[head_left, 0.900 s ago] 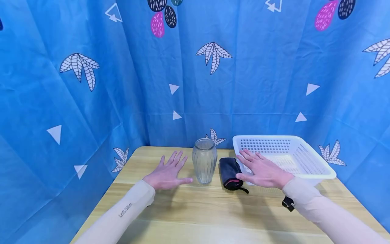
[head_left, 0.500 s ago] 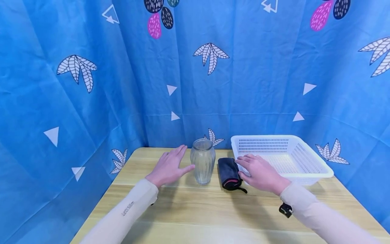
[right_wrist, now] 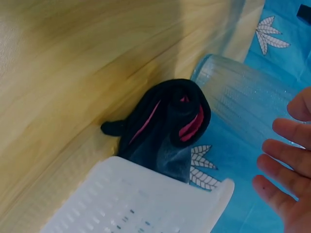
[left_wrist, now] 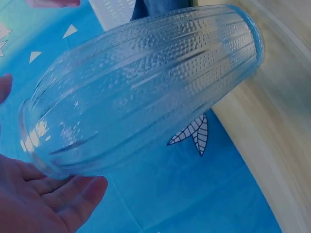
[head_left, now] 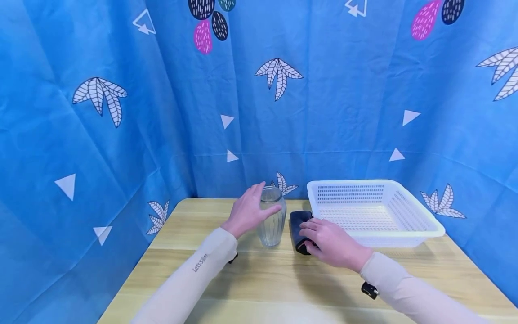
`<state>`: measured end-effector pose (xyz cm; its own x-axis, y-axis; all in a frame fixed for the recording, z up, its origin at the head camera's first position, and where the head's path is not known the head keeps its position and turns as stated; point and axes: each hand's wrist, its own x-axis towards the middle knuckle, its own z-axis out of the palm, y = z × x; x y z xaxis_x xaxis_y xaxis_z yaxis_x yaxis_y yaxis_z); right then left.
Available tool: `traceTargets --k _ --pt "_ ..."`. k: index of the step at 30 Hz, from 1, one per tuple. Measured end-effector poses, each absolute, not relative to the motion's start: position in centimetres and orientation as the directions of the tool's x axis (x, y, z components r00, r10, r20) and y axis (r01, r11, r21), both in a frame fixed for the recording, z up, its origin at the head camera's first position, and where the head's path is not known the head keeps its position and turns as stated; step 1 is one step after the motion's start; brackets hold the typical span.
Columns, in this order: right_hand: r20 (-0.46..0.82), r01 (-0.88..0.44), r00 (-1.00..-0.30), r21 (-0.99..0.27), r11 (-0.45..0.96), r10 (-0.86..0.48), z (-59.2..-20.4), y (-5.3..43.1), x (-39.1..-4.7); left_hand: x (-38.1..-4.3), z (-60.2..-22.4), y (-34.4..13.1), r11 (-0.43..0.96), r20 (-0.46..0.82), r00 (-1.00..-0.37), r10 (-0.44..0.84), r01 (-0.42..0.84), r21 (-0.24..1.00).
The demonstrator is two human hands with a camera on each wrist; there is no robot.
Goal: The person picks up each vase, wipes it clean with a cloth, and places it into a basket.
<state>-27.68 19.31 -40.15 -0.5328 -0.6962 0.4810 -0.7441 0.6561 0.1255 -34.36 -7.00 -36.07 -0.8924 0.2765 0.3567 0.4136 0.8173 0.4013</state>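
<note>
A clear ribbed glass vase (head_left: 272, 227) stands upright on the table. My left hand (head_left: 250, 210) is at its upper left side, thumb spread from the fingers; in the left wrist view, the fingers (left_wrist: 80, 196) lie right at the rim. To the vase's right is a rolled dark cloth item (right_wrist: 165, 121) with pinkish-red showing in its folds and a short black strap. Over the roll's right side hovers my right hand (head_left: 333, 243), partly hiding it in the head view. From the right wrist, its fingers (right_wrist: 286, 155) appear loosely spread, holding nothing.
A white perforated plastic basket (head_left: 404, 234) sits at the back right, close beside the dark roll. Blue patterned curtain (head_left: 344, 112) hangs behind and along both sides of the wooden table (head_left: 263, 283).
My left hand has moved right and up to the vase's upper side. My right hand has moved left from the basket's edge to over the dark roll, its fingers drawing in.
</note>
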Motion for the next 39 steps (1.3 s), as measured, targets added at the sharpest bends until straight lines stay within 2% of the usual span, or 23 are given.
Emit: traceTargets --k 6,14,20,25,30,35,39 --pt "0.469 -0.751 -0.528 0.133 0.647 -0.708 -40.4 19.2 -27.4 -34.8 -36.4 -7.0 0.826 0.376 -0.888 0.265 0.41 0.387" --pt "0.402 -0.72 -0.608 0.084 0.689 -0.685 -41.8 19.5 -26.3 -34.7 -36.5 -6.9 0.831 0.255 -0.939 0.232 0.328 0.45" --pt "0.353 -0.668 -0.682 0.059 0.742 -0.641 -42.9 17.8 -26.3 -34.7 -35.4 -6.5 0.833 0.276 -0.926 0.259 0.358 0.421" --pt "0.347 -0.624 -0.713 0.083 0.777 -0.609 -44.5 16.0 -27.3 -34.9 -34.6 -6.3 0.853 0.234 -0.94 0.25 0.328 0.405" --pt "0.348 -0.511 -0.792 0.068 0.857 -0.501 -45.5 14.4 -28.2 -35.1 -34.1 -6.1 0.853 0.195 -0.949 0.249 0.31 0.419" --pt "0.24 -0.318 -0.919 0.02 0.948 -0.314 -45.7 12.8 -29.1 -35.5 -33.9 -6.1 0.853 0.188 -0.949 0.255 0.312 0.418" --pt "0.206 -0.207 -0.957 0.008 0.978 -0.204 -46.4 12.0 -29.9 -35.6 -34.0 -6.1 0.851 0.166 -0.955 0.247 0.295 0.434"
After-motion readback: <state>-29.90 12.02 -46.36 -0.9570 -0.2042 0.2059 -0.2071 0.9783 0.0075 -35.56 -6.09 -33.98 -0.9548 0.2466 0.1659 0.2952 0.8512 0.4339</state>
